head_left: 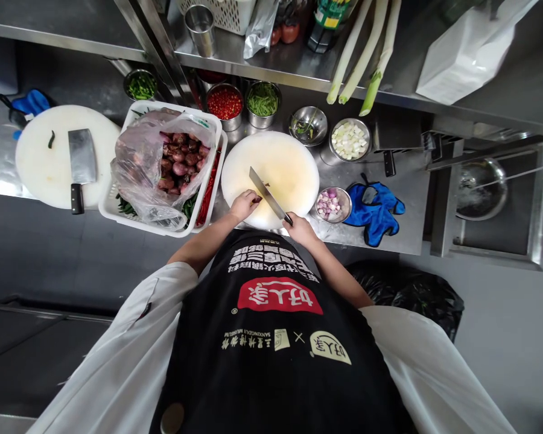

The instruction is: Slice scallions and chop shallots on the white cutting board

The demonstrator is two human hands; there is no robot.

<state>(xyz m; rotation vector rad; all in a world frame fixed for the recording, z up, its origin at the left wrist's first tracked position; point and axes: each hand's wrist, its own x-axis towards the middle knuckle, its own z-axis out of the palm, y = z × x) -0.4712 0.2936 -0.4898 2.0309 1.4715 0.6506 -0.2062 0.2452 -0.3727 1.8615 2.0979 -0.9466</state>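
My right hand [298, 229] is wrapped round the black handle of a kitchen knife [270, 196], whose blade lies slantwise over the round white cutting board [298, 169]. At the board's near left side, the fingers of my left hand [243, 205] are closed on a small dark red shallot [257, 199], mostly covered by the fingertips. A tiny dark scrap sits by the blade. Just right of the board stands a metal bowl of peeled shallots [329, 205]. To the left, a plastic bag of unpeeled shallots [181, 163] rests in a white basket [172, 231].
A cleaver [82, 158] lies on a second board [40, 175]. Behind are containers of chopped red chili [225, 102], green pieces [262, 99] and white pieces [350, 140]. Blue cloths [376, 211] lie right. Leeks [364, 54] overhang the shelf. A sink [498, 229] is far right.
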